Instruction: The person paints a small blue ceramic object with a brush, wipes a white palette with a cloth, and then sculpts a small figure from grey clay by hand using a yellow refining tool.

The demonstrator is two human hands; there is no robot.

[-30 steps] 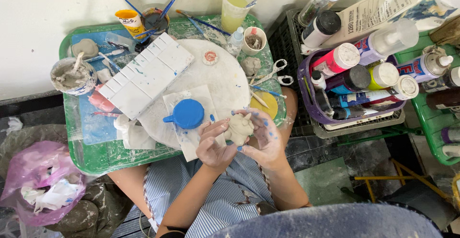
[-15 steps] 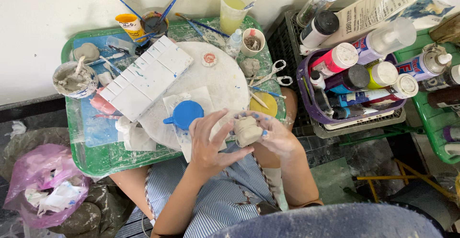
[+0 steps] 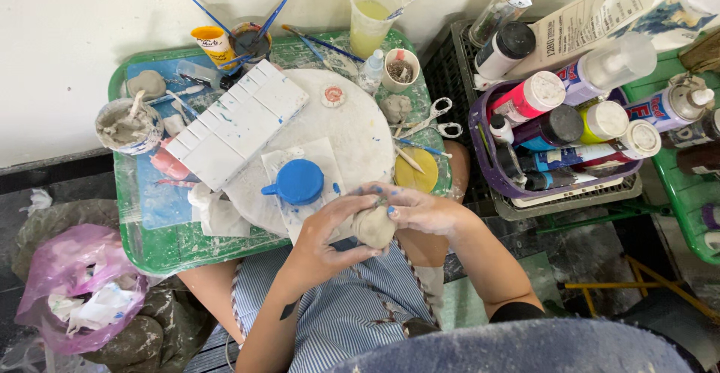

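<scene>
Two hands: one small grey lump of clay (image 3: 374, 227) is held between left hand (image 3: 328, 232) and right hand (image 3: 417, 209), both closed around it, above the lap beside the round white board (image 3: 352, 129).
Step in hand: shaping by pressing, judged.
Next move: steady fingertip pressure, probably.
Count: one blue round lid (image 3: 299, 181); one pair of scissors (image 3: 431, 118).
</scene>
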